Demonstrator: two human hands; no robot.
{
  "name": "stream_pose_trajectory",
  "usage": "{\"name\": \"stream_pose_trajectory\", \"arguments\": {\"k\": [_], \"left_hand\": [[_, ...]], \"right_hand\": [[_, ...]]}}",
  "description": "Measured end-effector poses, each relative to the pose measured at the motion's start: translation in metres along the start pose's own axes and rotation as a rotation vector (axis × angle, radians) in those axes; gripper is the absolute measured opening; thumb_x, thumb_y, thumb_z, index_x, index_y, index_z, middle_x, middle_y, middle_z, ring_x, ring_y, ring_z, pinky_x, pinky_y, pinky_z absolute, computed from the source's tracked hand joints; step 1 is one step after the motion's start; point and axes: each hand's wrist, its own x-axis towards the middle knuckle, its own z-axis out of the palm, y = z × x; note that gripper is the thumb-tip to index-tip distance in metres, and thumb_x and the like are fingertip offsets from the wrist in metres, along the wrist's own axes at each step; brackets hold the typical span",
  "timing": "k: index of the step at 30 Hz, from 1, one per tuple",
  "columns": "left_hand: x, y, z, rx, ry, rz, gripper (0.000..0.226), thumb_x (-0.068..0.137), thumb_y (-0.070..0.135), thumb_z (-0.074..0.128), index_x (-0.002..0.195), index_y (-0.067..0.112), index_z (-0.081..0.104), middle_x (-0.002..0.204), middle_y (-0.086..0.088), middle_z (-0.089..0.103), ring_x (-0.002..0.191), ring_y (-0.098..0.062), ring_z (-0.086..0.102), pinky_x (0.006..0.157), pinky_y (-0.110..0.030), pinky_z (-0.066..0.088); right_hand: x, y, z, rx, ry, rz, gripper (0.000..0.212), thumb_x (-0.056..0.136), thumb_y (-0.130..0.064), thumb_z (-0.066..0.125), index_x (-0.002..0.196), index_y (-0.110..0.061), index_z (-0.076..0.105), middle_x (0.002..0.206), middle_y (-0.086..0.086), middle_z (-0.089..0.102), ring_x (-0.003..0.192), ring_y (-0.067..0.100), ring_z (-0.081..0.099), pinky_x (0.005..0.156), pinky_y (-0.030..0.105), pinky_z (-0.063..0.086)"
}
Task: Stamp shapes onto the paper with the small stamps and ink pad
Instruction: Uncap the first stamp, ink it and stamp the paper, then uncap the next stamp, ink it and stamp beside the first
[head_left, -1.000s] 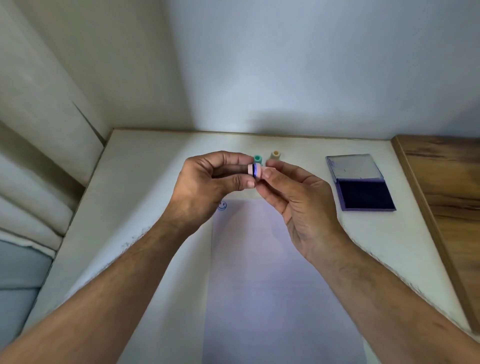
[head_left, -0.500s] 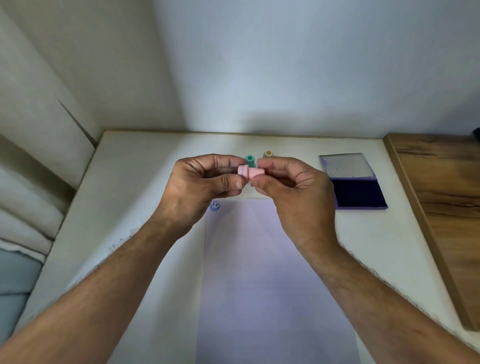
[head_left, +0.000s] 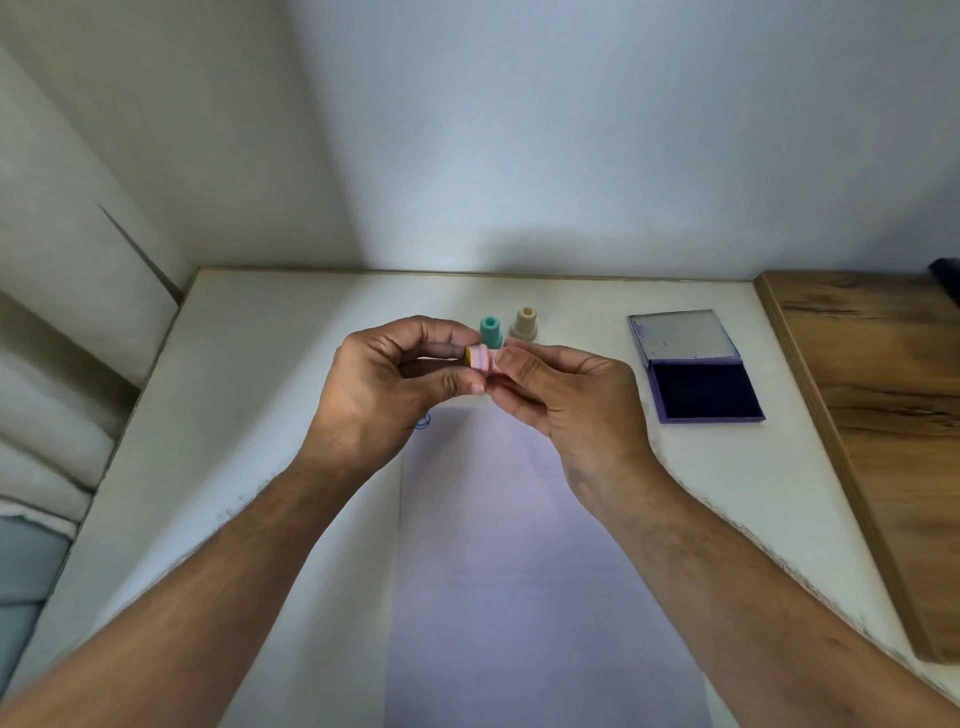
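**Pink stamp held in both hands above the paper's far edge**

Left hand (head_left: 384, 395) and right hand (head_left: 566, 400) meet in the air over the far end of the paper (head_left: 519, 571). Between them is a small pink stamp (head_left: 482, 358), lying sideways. Left thumb and forefinger pinch one end, where a yellow face with a blue-violet line beside it shows. Right thumb and fingers curl round the other end. Both grips are closed on the stamp, neither slack.

The paper lies along the middle of the tabletop (head_left: 260, 415), running to the near edge. One blue mark (head_left: 423, 421) sits at its far left corner, half hidden by the left hand. A teal stamp (head_left: 490, 332) and a beige stamp (head_left: 524, 325) stand upright near the far edge, just beyond the hands. The ink pad (head_left: 701, 392) lies open toward the far right corner, lid back, dark pad bare.

Judgement: the step looks like readying the stamp, perhaps uncapping it or checking the face; which one cannot be told.

To do it well:
- Keep fingertips off the printing face, since ink would smear.
- Pass the stamp to one hand, gripped by the body.
- Press flat on the pad, not tilted.
- Set it down on bare paper, apart from the blue mark, and lift straight up.
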Motion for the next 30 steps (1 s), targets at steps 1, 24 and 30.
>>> {"name": "stream_pose_trajectory", "arguments": {"k": [1, 24, 30], "left_hand": [[0.0, -0.001, 0.001, 0.012, 0.019, 0.013, 0.028, 0.063, 0.013, 0.084, 0.088, 0.023, 0.077, 0.09, -0.002, 0.079, 0.086, -0.023, 0.077, 0.082, -0.069, 0.053], [-0.006, -0.006, 0.009, 0.421, 0.136, 0.075, 0.056, 0.089, 0.005, 0.07, 0.137, 0.031, 0.058, 0.124, 0.015, 0.066, 0.106, 0.016, 0.062, 0.105, -0.025, 0.048], [-0.006, -0.01, 0.012, 0.599, 0.145, 0.069, 0.048, 0.094, 0.009, 0.063, 0.136, 0.032, 0.06, 0.123, 0.014, 0.069, 0.104, 0.018, 0.06, 0.097, -0.001, 0.038]], "right_hand": [[0.001, -0.001, 0.0, 0.016, 0.005, 0.007, 0.013, 0.081, -0.001, 0.072, 0.093, 0.001, 0.074, 0.091, 0.015, 0.076, 0.084, 0.023, 0.075, 0.073, 0.026, 0.06], [0.034, -0.013, -0.04, -0.692, 0.366, -0.328, 0.023, 0.074, -0.021, 0.081, 0.095, -0.015, 0.074, 0.083, -0.003, 0.076, 0.077, 0.009, 0.073, 0.076, 0.022, 0.057], [0.038, -0.006, -0.033, -1.301, 0.31, -0.557, 0.014, 0.087, -0.017, 0.068, 0.097, -0.009, 0.074, 0.093, 0.01, 0.074, 0.089, 0.025, 0.066, 0.086, 0.036, 0.054]]}}
